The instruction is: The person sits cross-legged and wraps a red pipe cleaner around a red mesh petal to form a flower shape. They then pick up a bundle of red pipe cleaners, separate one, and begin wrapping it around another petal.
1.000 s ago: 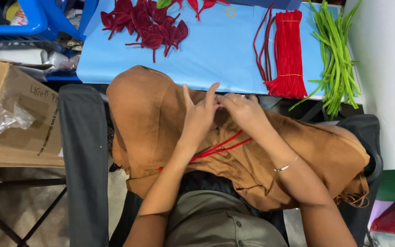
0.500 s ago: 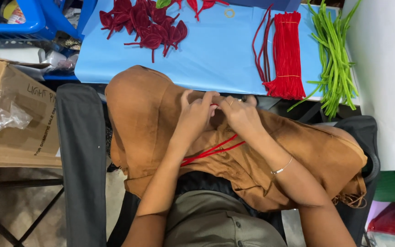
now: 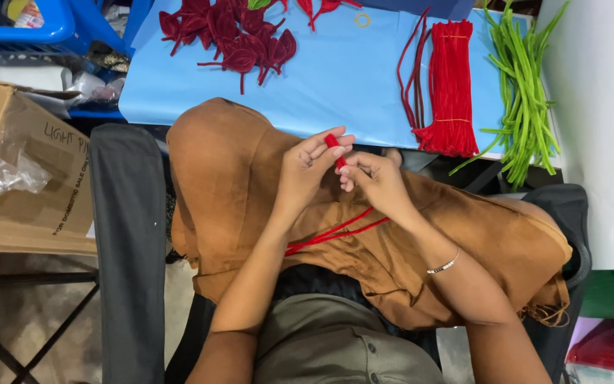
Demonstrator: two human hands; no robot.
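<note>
Your left hand [image 3: 307, 167] and right hand [image 3: 374, 181] meet over the brown cloth [image 3: 236, 178] on your lap, fingertips of both pinched on a red stem [image 3: 333, 146] whose long ends trail down across the cloth. Loosen either pinch and the stem could spring free, likely sliding off your lap, away from the blue table [image 3: 349, 85].

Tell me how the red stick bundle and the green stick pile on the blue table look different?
The red fuzzy stems are bright red; the green stems are green. The red ones lie packed straight in a neat bundle with thin bands around it, while the green ones lie loose and fanned out with no band that I can see. The green pile sits nearer the table's right edge. Both are long thin stems lying on the blue table.
</note>
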